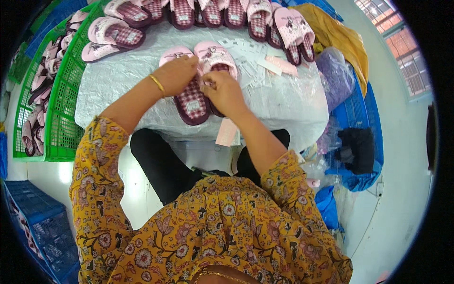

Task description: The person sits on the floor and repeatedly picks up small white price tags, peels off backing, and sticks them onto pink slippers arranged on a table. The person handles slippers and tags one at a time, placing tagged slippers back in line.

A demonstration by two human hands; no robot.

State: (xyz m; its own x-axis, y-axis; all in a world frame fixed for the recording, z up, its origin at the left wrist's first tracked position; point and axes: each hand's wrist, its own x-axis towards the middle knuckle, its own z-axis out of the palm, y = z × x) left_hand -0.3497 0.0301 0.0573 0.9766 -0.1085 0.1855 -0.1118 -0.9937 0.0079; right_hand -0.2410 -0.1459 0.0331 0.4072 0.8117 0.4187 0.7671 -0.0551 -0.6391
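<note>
your left hand (177,75) grips the upper of the left pink slipper (185,90); your right hand (223,90) pinches something small, too hidden to tell, at the right slipper (215,56), both mid-table (123,80) beside paper tags (250,61).

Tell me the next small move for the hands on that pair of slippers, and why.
Probably finish joining the two slippers at their inner edges. Both hands, left hand and right hand, meet at the gap between the pair of pink checked slippers lying side by side on the table. Loose paper tags lie just beyond; what the fingertips pinch is too small to tell.
</note>
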